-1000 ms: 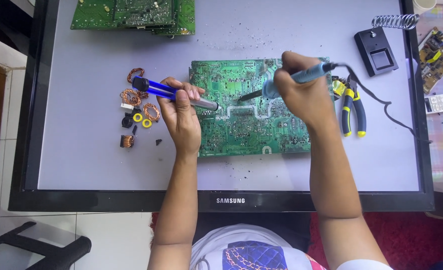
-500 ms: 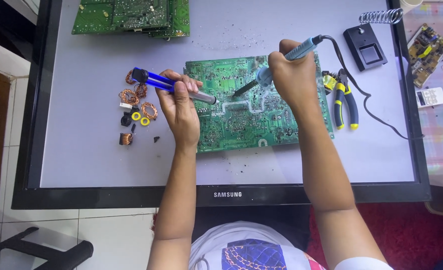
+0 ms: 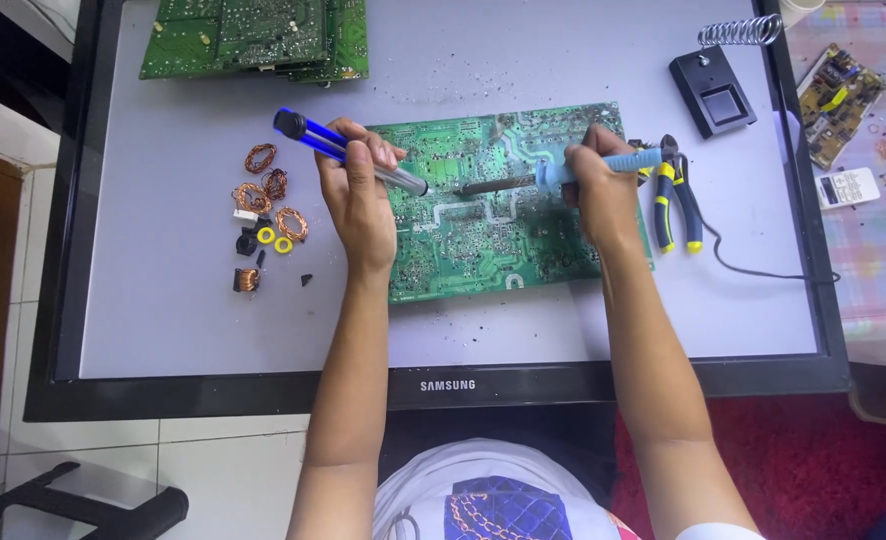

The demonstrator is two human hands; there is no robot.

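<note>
A green circuit board (image 3: 483,240) lies flat on a grey screen panel (image 3: 163,320) used as a work surface. My left hand (image 3: 358,200) grips a blue desoldering pump (image 3: 308,138), its metal nozzle pointing right onto the board. My right hand (image 3: 598,195) holds a light-blue soldering iron (image 3: 573,172), its dark tip lying leftward on the board, close to the pump's nozzle. The iron's black cord runs off to the right.
Small copper coils, yellow rings and black parts (image 3: 263,215) lie left of the board. Yellow-and-blue pliers (image 3: 678,195) rest at its right edge. A black iron stand with a spring (image 3: 718,90) sits far right. More green boards (image 3: 258,35) are stacked at the top left.
The view has shifted slightly. My right hand has tilted the soldering iron lower and flatter onto the board. The left hand keeps the pump in about the same spot.
</note>
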